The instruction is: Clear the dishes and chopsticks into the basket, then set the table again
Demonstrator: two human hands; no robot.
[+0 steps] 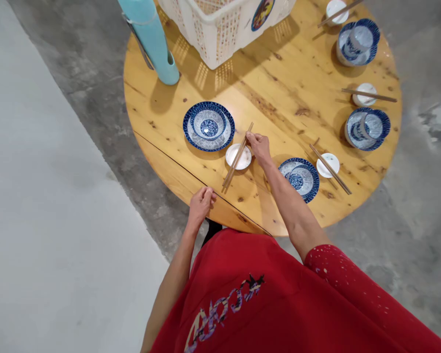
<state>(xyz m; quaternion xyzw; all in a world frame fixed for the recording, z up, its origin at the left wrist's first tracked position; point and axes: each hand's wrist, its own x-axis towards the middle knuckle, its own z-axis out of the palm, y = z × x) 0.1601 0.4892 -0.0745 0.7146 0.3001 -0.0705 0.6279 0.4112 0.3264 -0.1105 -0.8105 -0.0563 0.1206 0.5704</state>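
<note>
You're seemingly placing chopsticks (237, 159) across the white saucer (245, 160), right hand (259, 147) pinching; align, then release. Left hand (201, 205) curled, contents unclear.

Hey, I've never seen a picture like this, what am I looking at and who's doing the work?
There's no machine, just a person working bare-handed. The picture comes from a camera worn on their head, looking down past a red shirt. Their right hand pinches chopsticks lying across a small white dish. Their left hand is at the near edge of a round wooden table, with nothing visible in it. Also there: patterned bowls, plates, cups, a white basket and a light-blue tube.
</note>
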